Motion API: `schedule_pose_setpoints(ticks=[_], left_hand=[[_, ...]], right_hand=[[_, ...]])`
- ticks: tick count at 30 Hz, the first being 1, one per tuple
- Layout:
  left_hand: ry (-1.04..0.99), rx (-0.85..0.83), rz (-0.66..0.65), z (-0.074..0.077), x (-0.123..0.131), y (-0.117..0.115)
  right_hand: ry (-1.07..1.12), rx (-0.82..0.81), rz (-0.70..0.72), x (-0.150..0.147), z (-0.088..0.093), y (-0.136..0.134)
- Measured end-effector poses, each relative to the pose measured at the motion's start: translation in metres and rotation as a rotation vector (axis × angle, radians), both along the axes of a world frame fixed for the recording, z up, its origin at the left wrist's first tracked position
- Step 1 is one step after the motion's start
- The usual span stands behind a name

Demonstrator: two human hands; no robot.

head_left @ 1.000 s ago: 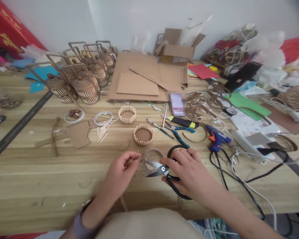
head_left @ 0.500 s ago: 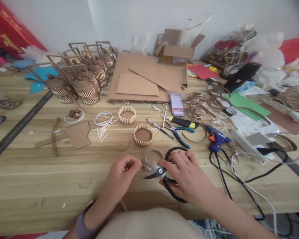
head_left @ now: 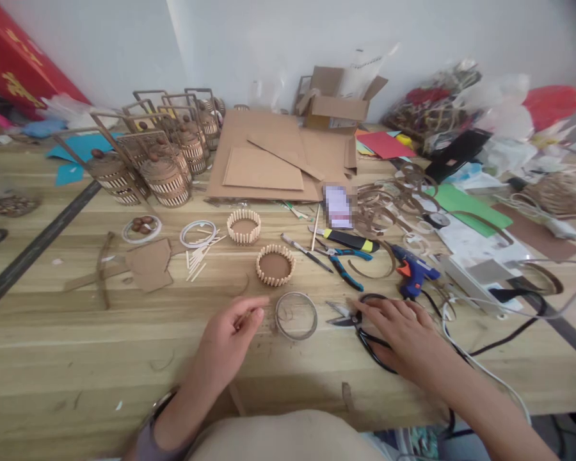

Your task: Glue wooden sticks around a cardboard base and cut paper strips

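Black-handled scissors (head_left: 344, 317) lie on the table with their blades slightly apart, pointing left. Over their handles rests my right hand (head_left: 403, 333), palm down with its fingers stretched out. To the left of a thin round ring (head_left: 296, 316), my left hand (head_left: 235, 333) is held with thumb and fingertips pressed together; whatever sits between them is too small to name. Small dark scraps show inside the ring. Behind it stand two round cardboard bases edged with short wooden pegs, one nearer (head_left: 275, 266) and one farther back (head_left: 244, 227).
Pliers (head_left: 348, 269), a yellow-black cutter (head_left: 350, 240) and a blue glue gun (head_left: 415, 272) with cables lie to the right. At the back are cardboard sheets (head_left: 264, 169) and several woven lanterns (head_left: 166, 182). Small sticks (head_left: 199, 259) and white rings (head_left: 198, 234) lie left of centre.
The scissors have moved right, away from the ring, and now lie on the table. My right hand has loosened and spread over their handles. My left hand stays near the ring.
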State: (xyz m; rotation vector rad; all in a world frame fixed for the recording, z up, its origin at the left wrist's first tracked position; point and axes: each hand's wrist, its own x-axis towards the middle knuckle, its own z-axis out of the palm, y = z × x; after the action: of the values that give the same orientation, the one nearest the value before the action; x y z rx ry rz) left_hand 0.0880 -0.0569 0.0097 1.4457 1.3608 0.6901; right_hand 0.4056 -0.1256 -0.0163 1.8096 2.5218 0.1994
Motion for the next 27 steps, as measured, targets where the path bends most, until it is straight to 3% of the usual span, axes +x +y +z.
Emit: schedule_pose_setpoints(ticks=[3,5,10,13,17,21,23,27], left_hand=[[0.122,0.118,-0.076,0.000,0.003,-0.002],[0.227,0.256,-0.073,-0.002,0.005,-0.005],[0.525,0.697,-0.070,-0.007,0.003,-0.010],[0.657,0.845,-0.068,-0.005,-0.001,-0.011],[0.639,0.801,-0.210,0.006,-0.003,-0.012],[0.305,0.542,-0.429,0.023,0.000,-0.016],[0.205,0.440,-0.436,0.029,0.003,-0.017],[0.199,0.389,-0.392,0.033,0.008,-0.017]], right_hand=[[0.148,-0.010,-0.068,-0.018,0.018,0.009],[0.370,-0.066,-0.109,-0.041,0.037,0.016],[1.160,-0.563,-0.013,-0.096,0.067,0.027],[1.338,-0.693,-0.073,-0.111,0.065,0.031],[1.304,-0.642,-0.224,-0.116,0.060,0.035],[1.183,-0.551,-0.144,-0.118,0.061,0.037],[1.149,-0.507,-0.077,-0.120,0.061,0.037],[1.063,-0.333,0.035,-0.124,0.058,0.036]])
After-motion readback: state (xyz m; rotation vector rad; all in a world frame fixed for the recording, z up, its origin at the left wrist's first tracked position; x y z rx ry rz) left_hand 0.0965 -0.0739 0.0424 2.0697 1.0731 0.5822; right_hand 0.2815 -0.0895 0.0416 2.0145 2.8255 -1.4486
